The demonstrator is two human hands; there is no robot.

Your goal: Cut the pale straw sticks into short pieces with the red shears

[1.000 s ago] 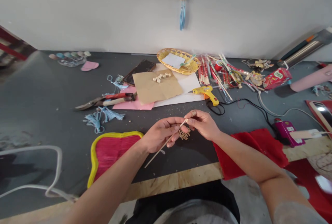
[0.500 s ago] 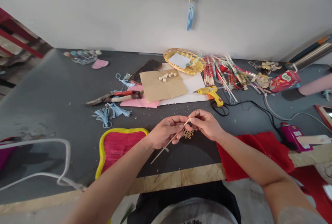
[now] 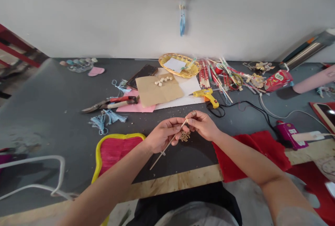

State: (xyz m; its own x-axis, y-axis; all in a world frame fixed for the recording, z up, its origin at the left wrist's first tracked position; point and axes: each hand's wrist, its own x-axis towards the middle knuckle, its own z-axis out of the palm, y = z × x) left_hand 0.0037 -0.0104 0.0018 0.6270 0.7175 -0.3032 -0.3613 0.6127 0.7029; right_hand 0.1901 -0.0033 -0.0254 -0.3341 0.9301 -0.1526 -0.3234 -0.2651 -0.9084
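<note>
A thin wooden stick [image 3: 162, 152] slants between my hands over the front of the dark table. My left hand [image 3: 164, 134] is closed on it, thumb and fingers pinching it partway along, and its lower end points toward the table's front edge. At the upper end, my right hand [image 3: 201, 125] pinches the tip with thumb and forefinger; whether a small piece sits there I cannot make out. Just below the hands lies a small pile of short cut wooden pieces [image 3: 185, 136]. A yellow glue gun [image 3: 208, 96] rests on the table beyond my right hand.
Red-handled shears [image 3: 112, 103] and blue tassels [image 3: 107, 119] lie to the left. Brown paper [image 3: 157, 91] bears small beaded clusters, with a wicker basket [image 3: 192, 72] behind. Wrapped chopsticks [image 3: 213, 74] lie at the back. Red cloth [image 3: 252, 152] and a purple power block [image 3: 289, 134] are on the right.
The camera view has tilted up and shifted slightly right, so everything sits a little further left and lower. Both hands keep their hold on the stick.
</note>
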